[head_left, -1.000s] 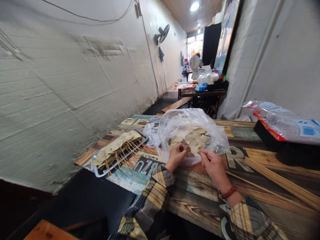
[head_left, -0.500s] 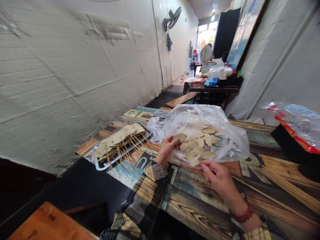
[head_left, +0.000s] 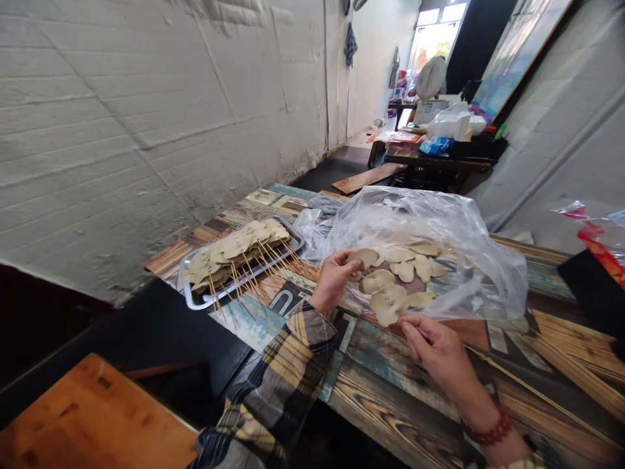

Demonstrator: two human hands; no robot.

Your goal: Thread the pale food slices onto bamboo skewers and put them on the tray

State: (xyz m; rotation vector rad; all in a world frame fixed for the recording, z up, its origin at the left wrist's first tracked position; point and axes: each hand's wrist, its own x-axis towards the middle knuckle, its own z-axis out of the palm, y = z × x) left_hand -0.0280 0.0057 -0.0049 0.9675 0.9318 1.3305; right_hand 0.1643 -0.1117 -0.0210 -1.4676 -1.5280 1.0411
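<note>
My left hand (head_left: 334, 279) pinches a pale round slice (head_left: 367, 256) at the mouth of a clear plastic bag (head_left: 454, 234) that holds several more slices (head_left: 395, 286). My right hand (head_left: 437, 345), fingers curled, grips the end of a thin bamboo skewer (head_left: 532, 389) whose tip sits against a slice (head_left: 388, 306) at the bag's near edge. A metal tray (head_left: 195, 301) to the left carries several skewered slices (head_left: 239, 251). All of this rests on a patterned wooden table (head_left: 381, 384).
A bundle of bamboo skewers (head_left: 576, 358) lies at the right. A dark box with a plastic wrapper (head_left: 590, 280) stands at the far right. A white brick wall (head_left: 122, 130) runs along the left. A wooden stool (head_left: 92, 423) is near left. A person (head_left: 430, 77) sits at a far table (head_left: 434, 159).
My left hand has lifted a slice from the bag's pile and drawn it left. My right hand stays at the bag's near edge with the skewer. My view has tilted down.
</note>
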